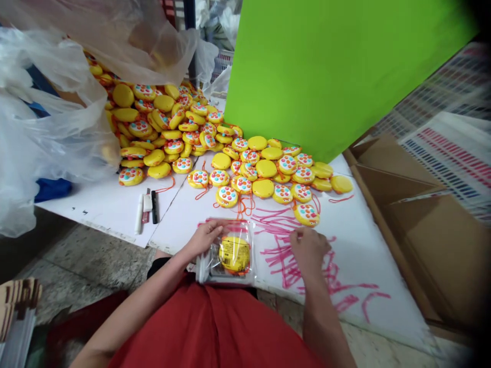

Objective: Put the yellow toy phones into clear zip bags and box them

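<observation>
Yellow toys (221, 161) crowd a white table (360, 230) beside a green panel (326, 66).

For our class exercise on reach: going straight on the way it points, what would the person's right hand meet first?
Probably the yellow dotted disc lying just ahead of the right hand; depth is unclear, so they may be touching.

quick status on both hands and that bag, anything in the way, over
Left grip on upper-left corner of clear bag. Right grip at loose toy, contact unclear. Yellow toy inside bag. Toy pile beyond both.
</observation>
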`<move>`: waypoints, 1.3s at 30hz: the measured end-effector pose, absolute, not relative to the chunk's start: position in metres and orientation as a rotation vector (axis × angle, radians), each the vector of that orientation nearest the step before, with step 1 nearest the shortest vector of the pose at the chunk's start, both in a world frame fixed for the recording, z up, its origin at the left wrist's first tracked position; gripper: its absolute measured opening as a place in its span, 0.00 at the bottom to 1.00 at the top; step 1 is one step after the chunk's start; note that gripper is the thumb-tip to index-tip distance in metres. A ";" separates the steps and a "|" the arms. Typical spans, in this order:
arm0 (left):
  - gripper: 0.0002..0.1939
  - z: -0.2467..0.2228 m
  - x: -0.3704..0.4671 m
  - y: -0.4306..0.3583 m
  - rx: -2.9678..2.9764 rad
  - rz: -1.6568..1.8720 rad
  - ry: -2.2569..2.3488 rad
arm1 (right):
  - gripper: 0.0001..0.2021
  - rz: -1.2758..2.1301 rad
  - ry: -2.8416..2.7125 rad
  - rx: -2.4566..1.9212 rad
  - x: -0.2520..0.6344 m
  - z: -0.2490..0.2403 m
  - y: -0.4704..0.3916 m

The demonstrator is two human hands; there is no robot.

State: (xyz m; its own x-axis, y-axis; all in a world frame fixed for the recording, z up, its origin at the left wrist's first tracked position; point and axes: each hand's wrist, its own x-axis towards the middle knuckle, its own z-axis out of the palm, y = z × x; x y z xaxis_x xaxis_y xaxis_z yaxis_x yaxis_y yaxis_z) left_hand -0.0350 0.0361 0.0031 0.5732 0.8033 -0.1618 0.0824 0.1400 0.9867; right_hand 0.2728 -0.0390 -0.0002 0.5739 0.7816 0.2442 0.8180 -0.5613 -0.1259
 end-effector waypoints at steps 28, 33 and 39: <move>0.23 0.002 -0.035 0.038 1.283 0.642 0.834 | 0.10 -0.007 -1.270 -2.727 0.330 -0.005 -0.033; 0.22 0.001 -0.036 0.039 1.295 0.630 0.849 | 0.13 0.065 -1.450 -2.758 0.350 -0.002 -0.031; 0.22 0.001 -0.036 0.039 1.302 0.623 0.854 | 0.25 -0.315 -1.185 -2.463 0.351 0.016 -0.033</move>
